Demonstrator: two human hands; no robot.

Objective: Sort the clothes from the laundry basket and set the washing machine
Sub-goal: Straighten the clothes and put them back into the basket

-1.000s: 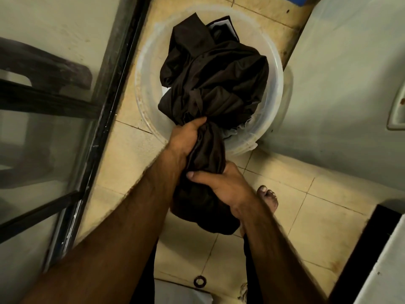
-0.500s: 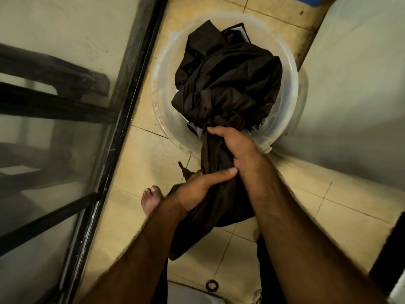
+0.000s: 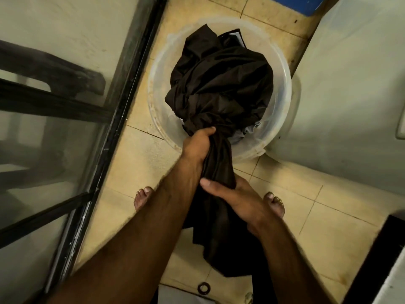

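A round translucent plastic basket (image 3: 282, 88) stands on the tiled floor, heaped with a dark brown cloth (image 3: 221, 84). The cloth runs out over the basket's near rim as a twisted rope and hangs down between my arms. My left hand (image 3: 197, 143) grips the cloth at the rim. Lower down and nearer to me, my right hand (image 3: 236, 200) grips the same cloth. A bit of white fabric (image 3: 249, 130) shows under the brown cloth.
A glass door with a dark frame (image 3: 122, 119) runs along the left. A pale wall or appliance side (image 3: 350, 84) rises on the right, with a dark edge (image 3: 377, 255) at lower right. My bare feet (image 3: 142, 198) stand on the tiles beside a small black ring (image 3: 204, 288).
The hands have swapped places on the cloth: the left hand went up to the basket rim, the right hand dropped lower. More cloth hangs below the hands.
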